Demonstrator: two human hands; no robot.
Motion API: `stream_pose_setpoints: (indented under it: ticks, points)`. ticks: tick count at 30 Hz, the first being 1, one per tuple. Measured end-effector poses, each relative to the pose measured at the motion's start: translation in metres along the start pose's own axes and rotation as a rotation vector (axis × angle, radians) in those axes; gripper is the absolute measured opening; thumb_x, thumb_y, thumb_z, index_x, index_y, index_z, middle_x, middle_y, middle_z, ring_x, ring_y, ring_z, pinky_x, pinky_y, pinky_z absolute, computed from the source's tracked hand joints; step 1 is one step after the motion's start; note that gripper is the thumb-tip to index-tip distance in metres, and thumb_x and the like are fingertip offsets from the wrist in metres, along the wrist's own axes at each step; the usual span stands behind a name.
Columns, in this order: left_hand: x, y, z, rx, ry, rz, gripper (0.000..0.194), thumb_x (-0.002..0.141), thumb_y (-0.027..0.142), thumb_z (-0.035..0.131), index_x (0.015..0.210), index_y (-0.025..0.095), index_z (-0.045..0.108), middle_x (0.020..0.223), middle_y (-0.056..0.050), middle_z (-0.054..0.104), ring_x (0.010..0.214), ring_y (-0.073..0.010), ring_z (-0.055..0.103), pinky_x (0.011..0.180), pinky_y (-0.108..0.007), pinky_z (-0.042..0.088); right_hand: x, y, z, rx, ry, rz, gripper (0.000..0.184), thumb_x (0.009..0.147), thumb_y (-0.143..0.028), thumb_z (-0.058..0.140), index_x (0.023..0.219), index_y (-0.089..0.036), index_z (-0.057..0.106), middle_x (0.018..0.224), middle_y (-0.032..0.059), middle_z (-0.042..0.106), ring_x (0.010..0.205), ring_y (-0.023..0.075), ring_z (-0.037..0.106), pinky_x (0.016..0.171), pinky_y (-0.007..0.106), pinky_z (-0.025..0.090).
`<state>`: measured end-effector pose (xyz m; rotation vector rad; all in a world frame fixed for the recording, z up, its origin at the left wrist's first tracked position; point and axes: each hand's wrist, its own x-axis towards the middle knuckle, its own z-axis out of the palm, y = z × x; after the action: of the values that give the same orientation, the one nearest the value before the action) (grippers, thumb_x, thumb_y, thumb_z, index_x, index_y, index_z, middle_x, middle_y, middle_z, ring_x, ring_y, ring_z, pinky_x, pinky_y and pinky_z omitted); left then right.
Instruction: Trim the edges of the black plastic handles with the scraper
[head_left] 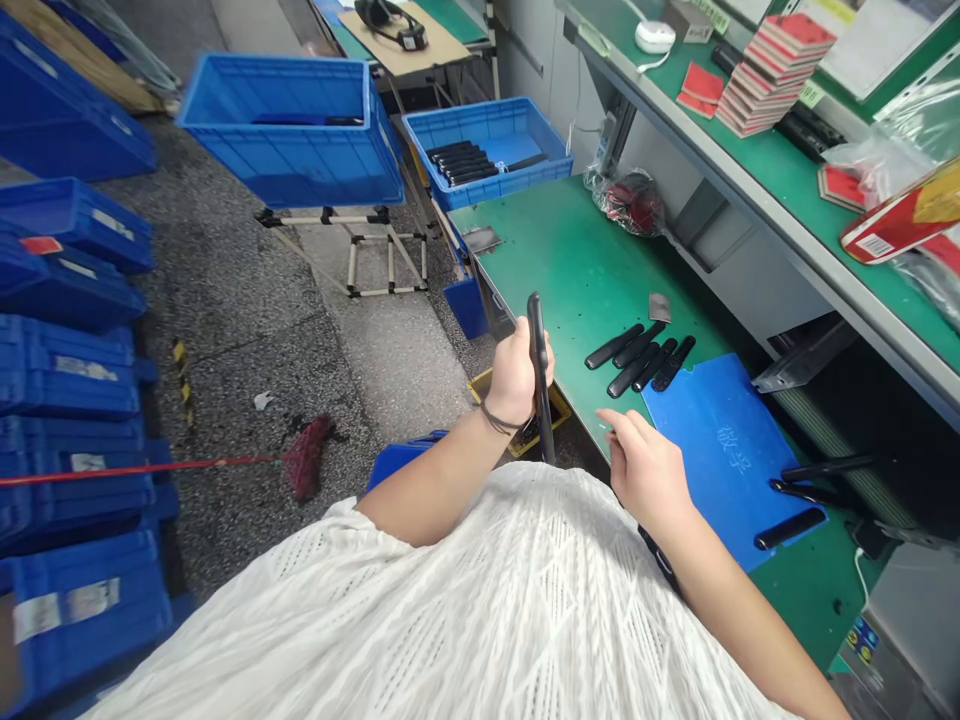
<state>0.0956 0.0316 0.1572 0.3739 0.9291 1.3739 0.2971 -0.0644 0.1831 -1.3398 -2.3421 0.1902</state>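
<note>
I'm watching the left hand (516, 378) clasping a slim black phone (538, 375) upright at the edge of the green tabletop (585, 250), while the right hand (646, 472) is hanging open and empty beside a blue mat (724, 460). A slipping grip could be dropping the phone to the floor (240, 330).

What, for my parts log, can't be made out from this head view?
In the head view:
- Black slab-shaped item in the left hand: seen edge-on, its face turned away.
- Dark item by the right forearm: mostly hidden by that forearm.
- Yellow tray: inside hidden by the left forearm.
- Characters on the blue mat: too faint to read.
- Bin label: too small to read.
</note>
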Motion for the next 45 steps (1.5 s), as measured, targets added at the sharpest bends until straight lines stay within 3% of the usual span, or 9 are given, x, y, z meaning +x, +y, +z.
stream_pose_setpoints:
  ticks: [2, 6, 15, 25, 29, 36, 40, 43, 45]
  points:
    - [-0.01, 0.001, 0.0, 0.012, -0.145, 0.082, 0.062, 0.09, 0.076, 0.061, 0.075, 0.017, 0.047, 0.053, 0.005, 0.038, 0.04, -0.0076, 0.032, 0.038, -0.021, 0.026, 0.005, 0.0, -0.001, 0.037, -0.018, 0.037, 0.032, 0.104, -0.019, 0.05, 0.135, -0.018, 0.056, 0.1, 0.0019, 0.059, 0.078, 0.0065, 0.052, 0.065, 0.021, 0.035]
    - [-0.033, 0.002, 0.002, 0.031, -0.37, 0.077, 0.064, 0.089, 0.078, 0.061, 0.075, 0.017, 0.048, 0.052, 0.004, 0.037, 0.039, -0.0074, 0.029, 0.039, -0.021, 0.023, 0.02, -0.012, -0.012, 0.311, 0.061, 0.029, 0.018, 0.102, -0.027, 0.063, 0.116, -0.017, 0.062, 0.088, -0.0014, 0.057, 0.075, 0.0034, 0.051, 0.07, 0.017, 0.04]
    - [-0.067, -0.004, -0.003, 0.352, -0.478, 0.287, 0.06, 0.106, 0.064, 0.041, 0.078, 0.013, 0.057, 0.062, -0.002, 0.05, 0.052, -0.0104, 0.04, 0.05, -0.027, 0.029, 0.05, -0.042, -0.038, 0.599, 0.217, -0.043, 0.015, 0.095, -0.023, 0.074, 0.101, -0.015, 0.064, 0.081, -0.0025, 0.058, 0.071, 0.001, 0.048, 0.064, 0.015, 0.036]
    - [-0.067, -0.005, -0.007, 0.637, -0.643, 0.62, 0.057, 0.11, 0.055, 0.037, 0.075, 0.013, 0.054, 0.062, -0.001, 0.044, 0.056, -0.0097, 0.037, 0.054, -0.029, 0.026, 0.045, -0.04, -0.048, 0.848, 0.249, 0.098, 0.015, 0.092, -0.019, 0.075, 0.083, -0.013, 0.065, 0.075, -0.0027, 0.059, 0.065, 0.0011, 0.049, 0.062, 0.015, 0.038]
    - [-0.068, -0.015, -0.004, 0.567, -0.711, 0.448, 0.057, 0.11, 0.055, 0.036, 0.076, 0.013, 0.055, 0.062, -0.002, 0.048, 0.053, -0.0104, 0.04, 0.052, -0.028, 0.029, 0.037, -0.031, -0.044, 1.017, 0.189, 0.237, 0.026, 0.092, -0.033, 0.077, 0.081, -0.011, 0.069, 0.071, -0.0005, 0.06, 0.062, 0.0027, 0.052, 0.062, 0.015, 0.04]
    - [-0.051, -0.048, 0.027, 0.272, -0.835, -0.335, 0.056, 0.1, 0.067, 0.049, 0.074, 0.018, 0.048, 0.051, 0.002, 0.036, 0.043, -0.0104, 0.029, 0.043, -0.025, 0.026, -0.019, 0.012, -0.028, 0.895, 0.331, 0.486, 0.025, 0.094, -0.034, 0.068, 0.083, -0.011, 0.071, 0.081, 0.0009, 0.065, 0.072, 0.004, 0.057, 0.07, 0.015, 0.043]
    - [-0.028, -0.098, 0.051, 0.471, -0.489, -0.303, 0.059, 0.093, 0.073, 0.06, 0.075, 0.017, 0.049, 0.059, 0.0, 0.044, 0.049, -0.0106, 0.038, 0.045, -0.024, 0.032, -0.074, 0.027, -0.011, 0.66, 0.327, 0.776, 0.013, 0.092, -0.026, 0.069, 0.088, -0.013, 0.068, 0.089, -0.0009, 0.065, 0.075, 0.0037, 0.054, 0.071, 0.016, 0.04]
    - [-0.015, -0.156, 0.061, 0.546, -0.226, -0.298, 0.061, 0.086, 0.077, 0.062, 0.086, 0.017, 0.052, 0.071, -0.001, 0.054, 0.059, -0.0123, 0.048, 0.053, -0.024, 0.04, -0.112, 0.029, 0.007, 0.475, 0.101, 1.022, 0.019, 0.092, -0.034, 0.073, 0.101, -0.018, 0.069, 0.102, -0.0011, 0.066, 0.087, 0.0061, 0.058, 0.079, 0.017, 0.042]
    - [-0.012, -0.195, 0.065, 0.548, -0.182, -0.374, 0.06, 0.084, 0.076, 0.065, 0.087, 0.018, 0.048, 0.071, 0.002, 0.05, 0.061, -0.0114, 0.048, 0.056, -0.023, 0.041, -0.134, 0.03, 0.019, 0.387, -0.018, 1.088, 0.036, 0.091, -0.046, 0.076, 0.119, -0.025, 0.069, 0.108, 0.0007, 0.067, 0.099, 0.0123, 0.062, 0.087, 0.021, 0.043]
